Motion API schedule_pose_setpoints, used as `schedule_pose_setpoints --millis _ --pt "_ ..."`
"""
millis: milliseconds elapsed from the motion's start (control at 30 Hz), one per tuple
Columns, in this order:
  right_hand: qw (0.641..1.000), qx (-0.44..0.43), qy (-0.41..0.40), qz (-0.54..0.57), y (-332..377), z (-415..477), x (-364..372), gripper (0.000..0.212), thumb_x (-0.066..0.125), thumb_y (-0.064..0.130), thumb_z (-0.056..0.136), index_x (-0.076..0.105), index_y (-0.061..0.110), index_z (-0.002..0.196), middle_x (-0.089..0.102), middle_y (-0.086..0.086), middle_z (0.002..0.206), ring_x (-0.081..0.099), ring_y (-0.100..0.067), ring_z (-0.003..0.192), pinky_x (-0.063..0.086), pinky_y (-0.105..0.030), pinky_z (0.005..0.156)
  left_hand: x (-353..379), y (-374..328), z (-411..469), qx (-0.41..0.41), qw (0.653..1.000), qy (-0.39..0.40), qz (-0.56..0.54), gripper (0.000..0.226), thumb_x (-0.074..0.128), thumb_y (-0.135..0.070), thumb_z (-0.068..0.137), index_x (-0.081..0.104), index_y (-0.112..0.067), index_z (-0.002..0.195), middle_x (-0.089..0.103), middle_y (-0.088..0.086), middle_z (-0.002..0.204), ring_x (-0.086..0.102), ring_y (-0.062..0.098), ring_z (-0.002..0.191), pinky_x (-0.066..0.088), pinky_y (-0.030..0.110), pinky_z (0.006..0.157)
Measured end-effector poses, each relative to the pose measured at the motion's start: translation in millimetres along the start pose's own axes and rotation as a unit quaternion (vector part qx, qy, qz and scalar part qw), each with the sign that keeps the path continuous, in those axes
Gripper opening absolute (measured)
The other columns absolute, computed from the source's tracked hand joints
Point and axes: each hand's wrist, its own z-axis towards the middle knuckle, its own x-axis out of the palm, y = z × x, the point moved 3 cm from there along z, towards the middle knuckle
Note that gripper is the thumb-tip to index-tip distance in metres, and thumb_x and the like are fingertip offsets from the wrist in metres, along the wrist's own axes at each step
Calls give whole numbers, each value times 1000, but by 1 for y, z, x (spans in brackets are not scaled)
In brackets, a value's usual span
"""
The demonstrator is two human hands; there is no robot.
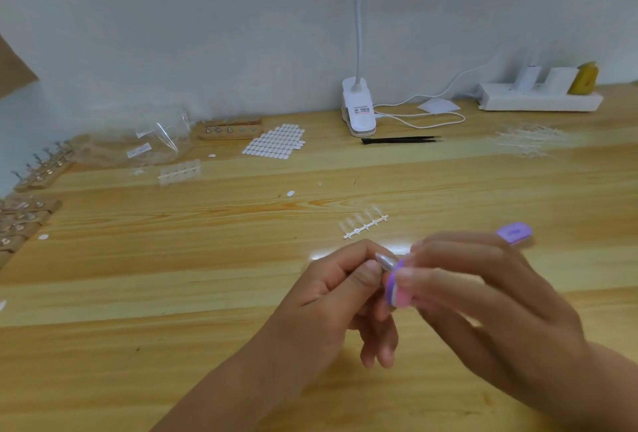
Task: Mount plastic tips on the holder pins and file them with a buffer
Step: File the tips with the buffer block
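Filing small pearly pointed plastic tip (383,258), pinched in left hand (340,293) fingers above wooden worktop (193,297). Gripping purple-and-pink buffer block (396,288) with curled right hand (483,297) fingers, against tip edge. Best: short light strokes, steady pinch, even angle.

The right grip (483,297) is smeared by motion blur, and its fingers cover the middle of the purple buffer (515,232), so only its two ends show. The plastic tip (382,258) pinched by the left grip (328,297) shows only its pointed end; whatever carries it is hidden behind thumb and forefinger. The lamp neck (359,17) runs out of the top edge. The wooden holder blocks (24,214) are cut by the left edge. The label (361,109) on the lamp clip (359,122) is too small to read, as is the print on the clear bags (152,141). The heap of clear tips (528,140) at far right is a blur.
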Motion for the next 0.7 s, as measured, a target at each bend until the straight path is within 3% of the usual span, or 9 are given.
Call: schedule_pose_setpoints --millis 100,200,367,467,600,700 --pt "999 17 18 -38 -11 -1 -1 32 65 -7 89 70 10 116 63 -5 112 61 -17 107 48 -27 94 0 0 -1 -10 1000 9 -3 24 41 -24 98 55 -18 79 42 -4 65 52 16 44 41 24 48" --pt "998 47 -3 -38 -17 2 -5 28 64 -2 92 68 14 116 64 -7 108 61 -16 105 47 -27 92 -3 0 0 -12 1000 3 0 23 40 -25 97 54 -17 80 41 -5 64 50 16 43 40 22 49" --pt "998 -20 32 -43 -5 -3 2 40 66 -8 88 64 8 125 59 -3 120 59 -17 114 44 -25 100 1 2 0 -13 1000 23 9 27 40 -24 98 55 -22 75 40 -7 62 50 13 41 40 19 49" --pt "997 31 18 -64 -20 -1 -4 36 66 -10 86 68 9 117 64 -6 109 60 -19 104 47 -27 93 -4 2 0 -16 1000 11 14 26 38 -25 98 53 -20 77 37 -7 62 48 15 40 39 18 50" --pt "1000 18 1 -12 -5 0 1 27 62 0 96 66 13 120 61 -2 116 60 -14 111 43 -23 97 -2 4 0 -13 1000 19 7 27 39 -24 98 55 -20 77 39 -8 61 48 12 39 39 16 49" --pt "1000 14 24 -12 -6 -4 5 31 63 -6 92 64 11 119 59 -1 118 59 -14 113 44 -25 97 -2 4 0 -11 1000 23 10 30 37 -24 99 55 -25 75 37 -9 61 48 10 38 38 16 49"
